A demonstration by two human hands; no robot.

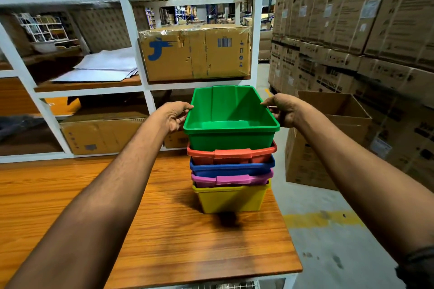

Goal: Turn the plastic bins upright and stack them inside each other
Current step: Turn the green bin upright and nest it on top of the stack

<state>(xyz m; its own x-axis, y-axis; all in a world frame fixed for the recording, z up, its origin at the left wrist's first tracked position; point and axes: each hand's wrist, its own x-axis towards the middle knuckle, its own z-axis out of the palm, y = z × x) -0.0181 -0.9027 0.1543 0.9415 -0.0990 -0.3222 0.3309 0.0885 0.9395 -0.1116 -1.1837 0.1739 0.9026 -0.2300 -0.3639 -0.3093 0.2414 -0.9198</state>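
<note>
An upright green bin [231,141] sits on top of a nested stack on the wooden table [164,241]. Beneath it come a red bin [231,153], a blue bin [231,169], a pink bin [231,180] and, at the bottom, a yellow bin [230,199]. My left hand [175,115] grips the green bin's left rim. My right hand [281,109] grips its right rim. The green bin stands higher in the stack than the others, with much of its wall showing.
A white shelf rack [141,42] stands behind the table with a cardboard box [195,53] on it. The table's right edge lies just past the stack. An open carton [328,143] and stacked boxes [352,19] fill the floor at the right.
</note>
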